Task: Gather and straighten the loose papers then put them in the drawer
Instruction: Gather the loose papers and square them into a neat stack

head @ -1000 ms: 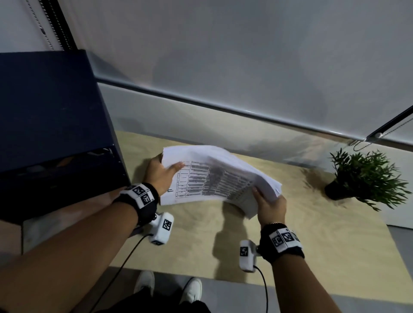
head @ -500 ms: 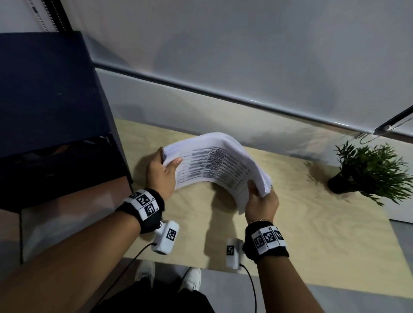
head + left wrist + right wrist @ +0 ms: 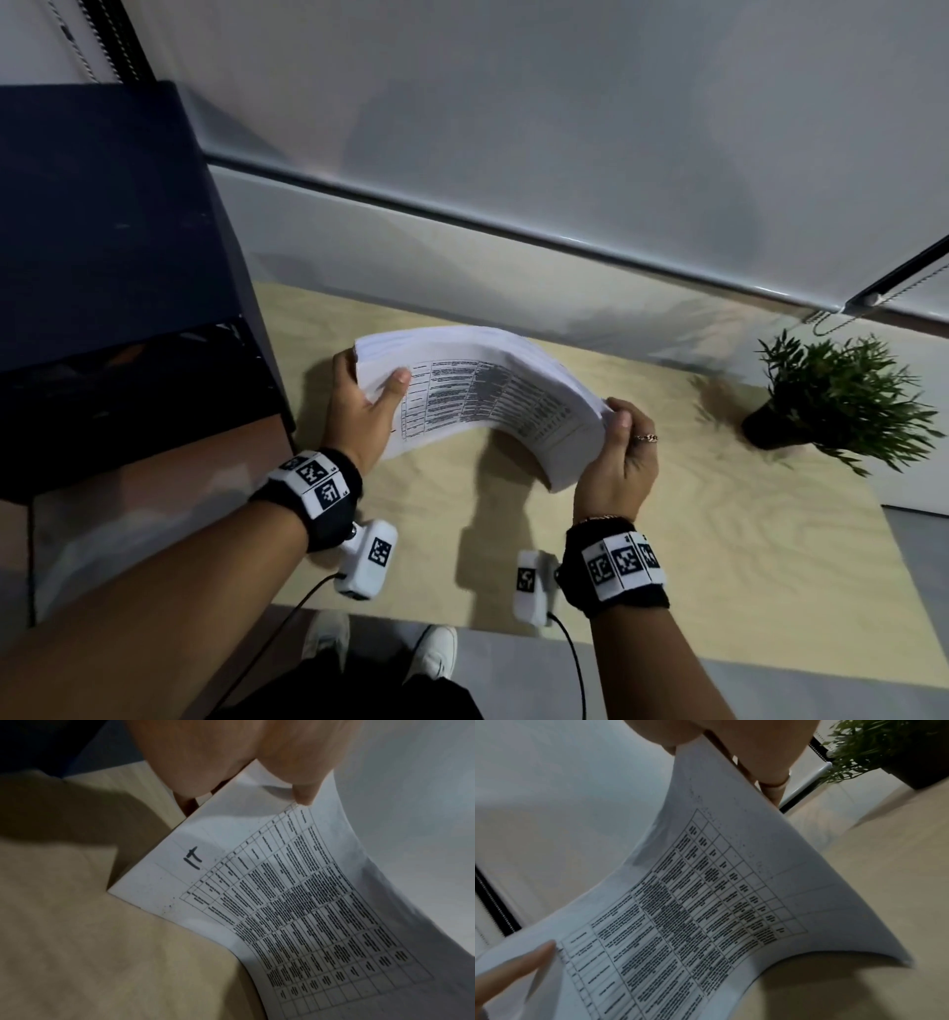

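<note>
White printed papers are held as one arched stack above the wooden tabletop, apparently so the edges can be squared. Each short end is pinched, by the left hand and the right hand, fingers curled underneath, thumbs on top. Close on the left stands the dark cabinet, presumably housing the drawer.

A pale wood tabletop meets a grey wall (dimly lit), beside perhaps a dark cabinet.
</note>
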The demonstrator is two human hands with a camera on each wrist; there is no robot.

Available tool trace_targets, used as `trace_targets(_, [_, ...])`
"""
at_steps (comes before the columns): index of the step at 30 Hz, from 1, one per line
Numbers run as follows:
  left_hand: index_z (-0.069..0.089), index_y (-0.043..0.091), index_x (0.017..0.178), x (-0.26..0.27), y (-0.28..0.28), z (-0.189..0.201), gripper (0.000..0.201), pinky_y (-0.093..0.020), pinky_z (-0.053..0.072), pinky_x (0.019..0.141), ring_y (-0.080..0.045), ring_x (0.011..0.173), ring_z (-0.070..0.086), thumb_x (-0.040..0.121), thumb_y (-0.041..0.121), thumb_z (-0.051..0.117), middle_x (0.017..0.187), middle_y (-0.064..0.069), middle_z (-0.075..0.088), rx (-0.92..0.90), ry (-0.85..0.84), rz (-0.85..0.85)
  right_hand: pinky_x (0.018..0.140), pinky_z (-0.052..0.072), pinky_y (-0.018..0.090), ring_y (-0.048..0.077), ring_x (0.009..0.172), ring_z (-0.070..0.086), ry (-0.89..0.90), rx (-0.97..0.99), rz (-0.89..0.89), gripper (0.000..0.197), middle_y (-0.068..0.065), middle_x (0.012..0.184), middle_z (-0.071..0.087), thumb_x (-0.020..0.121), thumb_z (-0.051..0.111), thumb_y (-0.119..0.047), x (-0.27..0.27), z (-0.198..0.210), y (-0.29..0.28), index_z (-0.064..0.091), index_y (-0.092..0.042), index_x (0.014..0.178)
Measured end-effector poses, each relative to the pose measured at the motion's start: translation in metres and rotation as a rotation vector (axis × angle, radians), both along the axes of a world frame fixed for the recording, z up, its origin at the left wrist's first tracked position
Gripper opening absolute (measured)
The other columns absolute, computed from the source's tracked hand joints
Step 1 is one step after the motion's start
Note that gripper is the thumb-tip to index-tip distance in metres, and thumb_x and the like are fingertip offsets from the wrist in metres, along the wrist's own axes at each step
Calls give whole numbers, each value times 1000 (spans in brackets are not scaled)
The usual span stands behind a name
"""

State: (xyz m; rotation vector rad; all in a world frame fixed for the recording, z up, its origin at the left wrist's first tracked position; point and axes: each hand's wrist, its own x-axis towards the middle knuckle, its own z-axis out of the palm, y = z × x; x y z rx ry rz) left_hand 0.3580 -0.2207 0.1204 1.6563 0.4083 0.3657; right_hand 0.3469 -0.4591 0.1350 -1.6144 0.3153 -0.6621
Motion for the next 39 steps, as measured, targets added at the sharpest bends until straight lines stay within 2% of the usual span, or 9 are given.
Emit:
trace_targets(3, [51, 9, 122, 4, 2, -4, 30, -5, 46, 75, 14, 81, 60, 95, 15, 62, 104, 3, 63, -98, -29, 41, 92, 46, 23, 1, 98, 60, 27, -13, 32, 29, -16, 103, 66, 94, 55, -19, -1, -4, -4, 59, -11, 121])
trace_targets(5, [55, 11, 109, 9, 5, -5, 13, -17, 48, 75, 6, 77, 60, 102, 20, 51, 95, -1, 64, -140, -63, 71, 96, 45, 19, 0, 104, 59, 43, -65, 77, 42, -5, 112, 63, 89, 62, -21, -5, -8, -8, 56, -12, 129])
trace_targets(9, [60, 7, 92, 15, 6, -1, 30, -33, 45, 74, -18, 82, 55, 103, 30, 44, 86, -11, 60, -228, -113, 123, 100, 43, 20, 10, 111, 58, -39, -394, 77, 29, 10, 119, 61, 90, 62, -12, -10, -13, -10, 65, -5, 118])
trace_targets(16, [62, 27, 84, 21, 4, 3, 16, -33, 47, 75, -16, 80, 56, 96, 33, 54, 81, 5, 63, -188, -108, 123, 102, 44, 27, 20, 116, 57, -27, -612, 39, 25, 12, 127, 59, 93, 58, -13, -10, -12, -6, 70, -7, 114])
trace_targets(22, [58, 14, 107, 21, 5, 4, 10, -11, 46, 81, 8, 88, 58, 98, 15, 57, 99, 7, 62, -115, -167, 95, 104, 44, 41, 32, 127, 48, 66, -877, 31, 47, 17, 145, 40, 93, 61, -21, -8, -19, -11, 53, -11, 139])
trace_targets(27, [57, 16, 111, 18, 4, 1, 18, -8, 45, 84, 6, 94, 57, 94, 21, 59, 106, 1, 61, -71, -185, 55, 99, 46, 47, 33, 125, 50, 159, -1024, -21, 53, 12, 149, 38, 90, 56, -34, -8, -10, -10, 51, -18, 140])
trace_targets(33, [51, 16, 115, 20, 8, 0, 37, -6, 45, 83, 11, 90, 58, 87, 12, 73, 104, 7, 60, -13, -127, 33, 114, 30, 26, 14, 134, 39, 151, -686, 46, 85, 10, 152, 34, 79, 76, -27, 3, -7, -21, 31, -15, 151])
trace_targets(36, [55, 8, 116, 21, 13, -9, 37, 0, 43, 77, -5, 90, 62, 85, 10, 75, 103, 2, 64, 48, -41, 12, 97, 42, 8, -6, 117, 54, 226, -158, 106, 110, -2, 142, 45, 72, 85, -7, 14, -12, -35, 13, -26, 154])
trace_targets(39, [60, 3, 115, 20, 15, -13, 31, 1, 42, 74, -1, 87, 64, 88, 11, 72, 101, -1, 67, 73, 2, -14, 81, 53, 13, -6, 94, 66, 343, 89, 159, 101, -6, 118, 62, 68, 84, 4, 25, -23, -45, 30, -24, 148])
